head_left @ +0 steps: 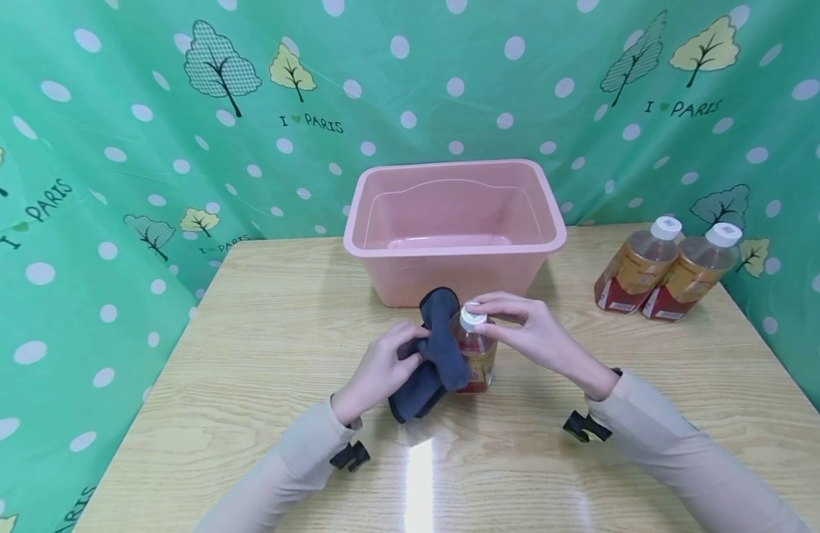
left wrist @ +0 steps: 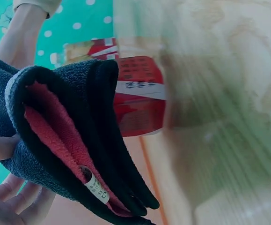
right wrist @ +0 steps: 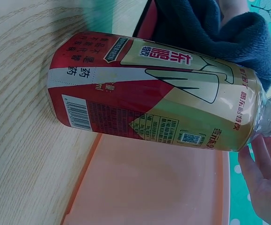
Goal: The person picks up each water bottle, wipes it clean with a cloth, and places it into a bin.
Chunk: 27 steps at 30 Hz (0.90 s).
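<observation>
A plastic drink bottle (right wrist: 158,93) with a red and gold label and a white cap (head_left: 473,317) stands upright on the table. My right hand (head_left: 526,333) pinches that cap between thumb and fingers. In my left hand (head_left: 386,363) is a folded dark blue cloth (head_left: 443,348), gripped between thumb and fingers and lying against the left side of the bottle. The left wrist view shows the cloth's red inner side (left wrist: 60,136) and a small white tag (left wrist: 97,190). The cloth hides part of the bottle in the head view.
Just behind the bottle stands a pink plastic bin (head_left: 450,274). Two similar bottles, one (head_left: 636,270) beside the other (head_left: 693,274), stand at the right back of the wooden table (head_left: 263,326). A green patterned curtain (head_left: 410,81) hangs behind and at both sides.
</observation>
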### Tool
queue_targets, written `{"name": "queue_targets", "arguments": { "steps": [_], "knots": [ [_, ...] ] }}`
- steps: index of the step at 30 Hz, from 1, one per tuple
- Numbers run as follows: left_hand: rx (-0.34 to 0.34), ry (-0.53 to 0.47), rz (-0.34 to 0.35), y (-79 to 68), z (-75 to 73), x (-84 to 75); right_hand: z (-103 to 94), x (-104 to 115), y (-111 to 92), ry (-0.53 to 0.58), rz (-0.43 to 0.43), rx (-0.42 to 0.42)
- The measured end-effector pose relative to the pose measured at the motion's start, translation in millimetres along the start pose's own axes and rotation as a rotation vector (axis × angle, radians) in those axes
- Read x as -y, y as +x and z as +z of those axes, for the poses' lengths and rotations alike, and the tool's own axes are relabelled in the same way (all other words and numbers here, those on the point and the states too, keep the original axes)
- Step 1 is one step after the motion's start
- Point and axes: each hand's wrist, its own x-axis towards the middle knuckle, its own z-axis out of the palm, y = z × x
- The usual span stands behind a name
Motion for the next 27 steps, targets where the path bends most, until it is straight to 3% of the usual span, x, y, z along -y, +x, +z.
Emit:
{"name": "queue_targets", "arguments": {
  "steps": [13,27],
  "knots": [
    [-0.026,0.033,0.045,0.2,4.1,2.1,-0.3,0,0,0.000,0.002,0.003],
    [0.093,0.105,-0.030,-7.4,16.3,18.7,-0.5,-2,0,-0.015,0.008,0.013]
  ]
}}
